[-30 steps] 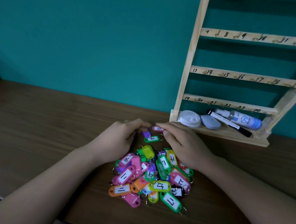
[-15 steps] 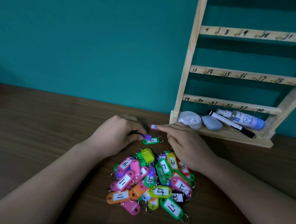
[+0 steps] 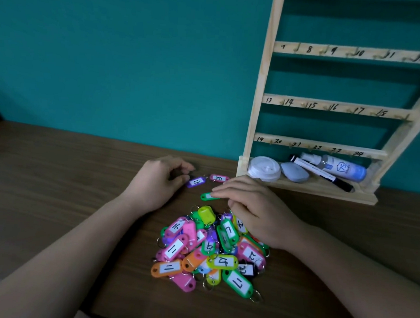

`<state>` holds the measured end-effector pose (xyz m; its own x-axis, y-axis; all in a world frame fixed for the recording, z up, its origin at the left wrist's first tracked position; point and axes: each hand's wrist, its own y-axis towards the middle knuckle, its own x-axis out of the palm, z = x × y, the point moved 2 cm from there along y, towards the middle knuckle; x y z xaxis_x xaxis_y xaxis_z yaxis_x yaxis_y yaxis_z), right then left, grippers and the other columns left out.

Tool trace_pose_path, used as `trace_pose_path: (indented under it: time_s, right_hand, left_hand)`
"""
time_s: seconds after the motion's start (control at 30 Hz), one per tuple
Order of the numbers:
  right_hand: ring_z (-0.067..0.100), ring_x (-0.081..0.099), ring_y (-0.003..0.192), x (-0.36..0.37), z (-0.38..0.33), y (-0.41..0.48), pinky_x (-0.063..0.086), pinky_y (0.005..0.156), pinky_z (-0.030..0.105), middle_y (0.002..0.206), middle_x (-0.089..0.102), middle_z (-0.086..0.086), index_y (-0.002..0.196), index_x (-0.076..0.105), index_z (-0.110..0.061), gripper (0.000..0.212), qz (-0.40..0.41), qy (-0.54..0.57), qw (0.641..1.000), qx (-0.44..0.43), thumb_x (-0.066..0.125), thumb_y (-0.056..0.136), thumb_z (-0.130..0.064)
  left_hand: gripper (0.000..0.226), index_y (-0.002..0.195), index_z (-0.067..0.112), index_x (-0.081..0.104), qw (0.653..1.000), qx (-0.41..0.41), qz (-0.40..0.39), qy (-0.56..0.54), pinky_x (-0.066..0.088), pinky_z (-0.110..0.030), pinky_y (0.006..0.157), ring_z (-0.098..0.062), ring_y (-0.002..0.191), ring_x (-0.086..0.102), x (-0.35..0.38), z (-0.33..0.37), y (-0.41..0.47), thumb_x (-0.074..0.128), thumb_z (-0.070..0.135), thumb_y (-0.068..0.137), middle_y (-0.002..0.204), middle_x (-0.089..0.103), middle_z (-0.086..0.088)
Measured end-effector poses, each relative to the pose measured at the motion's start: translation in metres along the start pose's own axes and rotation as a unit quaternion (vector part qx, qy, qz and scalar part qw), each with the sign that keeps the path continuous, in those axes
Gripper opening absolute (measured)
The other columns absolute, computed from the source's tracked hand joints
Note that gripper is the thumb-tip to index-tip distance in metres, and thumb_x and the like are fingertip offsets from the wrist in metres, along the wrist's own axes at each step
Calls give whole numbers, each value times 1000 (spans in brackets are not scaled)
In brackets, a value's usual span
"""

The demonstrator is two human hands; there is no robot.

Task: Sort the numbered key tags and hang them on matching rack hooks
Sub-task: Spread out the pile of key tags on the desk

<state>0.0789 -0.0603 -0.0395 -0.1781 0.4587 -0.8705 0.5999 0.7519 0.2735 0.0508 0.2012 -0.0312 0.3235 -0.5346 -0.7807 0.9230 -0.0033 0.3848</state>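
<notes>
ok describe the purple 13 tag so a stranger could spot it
Find the pale wooden key rack on the dark wooden table, then look just left of its tray, beyond the heap of coloured plastic key tags. Of three tags lying apart there, the purple plastic key tag marked 13 is leftmost, by the left hand; its pink plastic neighbour also reads 13.

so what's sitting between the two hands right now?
Head view: a purple tag, one end by the left hand, and a pink tag beside it. The right hand rests straight fingers on a green tag.
</notes>
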Motion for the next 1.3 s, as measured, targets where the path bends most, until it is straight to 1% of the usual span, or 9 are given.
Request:
trace_pose_path:
  time_s: [0.07,0.2,0.27,0.53,0.8,0.93,1.07,1.2,1.3]
  right_hand:
    - [-2,43,138,1,1,0,36,118,37,141,61,-23,141,66,-33,44,-12,-15,1000,11,40,107,-29]
    - [-4,33,146,2,2,2,24,124,30,155,50,-20,154,54,-34,45,-16,-33,998,45,39,112,-30]
    - [-4,31,147,1,2,3,22,122,25,158,47,-20,156,51,-34,45,-16,-22,999,47,40,113,-27]
    - [-4,56,123,-6,16,-2,48,106,30,129,67,-19,135,70,-29,31,92,4,993,74,52,110,-24]
    - [-8,46,132,-3,4,1,28,106,7,147,60,-15,150,59,-30,44,12,-6,999,46,46,111,-18]
    - [-11,48,116,-15,8,-9,37,93,15,133,66,-18,147,61,-34,40,28,-29,997,71,47,111,-23]
    - [-2,55,121,-21,13,-24,48,101,28,133,66,-18,140,66,-33,37,30,-50,995,85,49,109,-26]
    - [-2,56,114,-26,12,-29,42,92,23,124,69,-18,135,69,-31,32,55,-81,991,89,51,109,-29]
    - [4,57,109,-29,12,-27,45,92,29,115,70,-14,129,73,-27,28,89,-108,986,91,55,107,-25]
  left_hand:
    - [29,119,30,76,1000,15,2,6,49,-18,93,0,101,64,-3,4,-4,72,12,96,110,72,17]
    - [38,128,31,72,998,53,-41,-9,41,-3,89,12,106,61,-4,17,-14,65,7,99,114,73,21]
    - [43,134,33,67,996,62,-66,-11,45,-10,93,9,110,62,0,20,-19,63,7,100,116,73,22]
    - [46,140,34,62,995,48,-90,-1,52,-31,105,1,120,63,-2,13,-20,61,9,101,128,70,18]
    - [46,139,34,64,988,48,-122,-77,48,-11,103,14,119,61,-9,32,-31,62,7,103,124,72,24]
    - [39,134,33,69,984,52,-132,-106,48,-9,101,13,116,63,-6,42,-36,71,15,100,121,73,24]
    - [33,130,34,72,980,58,-149,-116,49,-10,98,11,113,65,0,48,-37,75,25,98,118,73,25]
    - [33,128,34,72,982,58,-152,-99,51,-15,94,4,110,65,7,47,-35,77,33,95,115,71,23]
    - [31,126,36,72,985,51,-141,-82,48,-13,91,3,108,62,9,39,-32,76,35,95,115,66,23]
